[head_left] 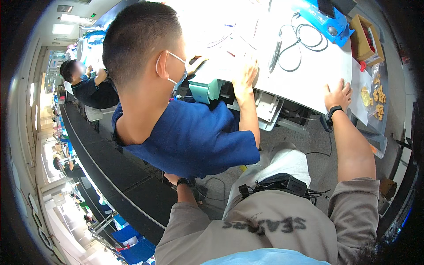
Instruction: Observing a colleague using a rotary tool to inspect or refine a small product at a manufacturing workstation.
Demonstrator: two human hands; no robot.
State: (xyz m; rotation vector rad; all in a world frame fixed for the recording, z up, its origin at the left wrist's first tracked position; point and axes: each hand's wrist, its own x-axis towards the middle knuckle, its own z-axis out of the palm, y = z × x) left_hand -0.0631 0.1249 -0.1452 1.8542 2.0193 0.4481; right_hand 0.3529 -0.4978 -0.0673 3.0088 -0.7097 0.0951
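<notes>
The right hand (338,94) lies flat, fingers spread, on the edge of the white bench (309,66), holding nothing, near clear bags of yellow parts (376,100). The left hand (173,178) (mostly hidden behind a co-worker's blue shirt (194,137)) hangs low beside the seat; its grip cannot be told.

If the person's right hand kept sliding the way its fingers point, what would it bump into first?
The right hand lies flat at the white table's near edge, fingers pointing up across it. Straight on is bare tabletop, then probably the grey cable loop, though distance is hard to judge.
</notes>
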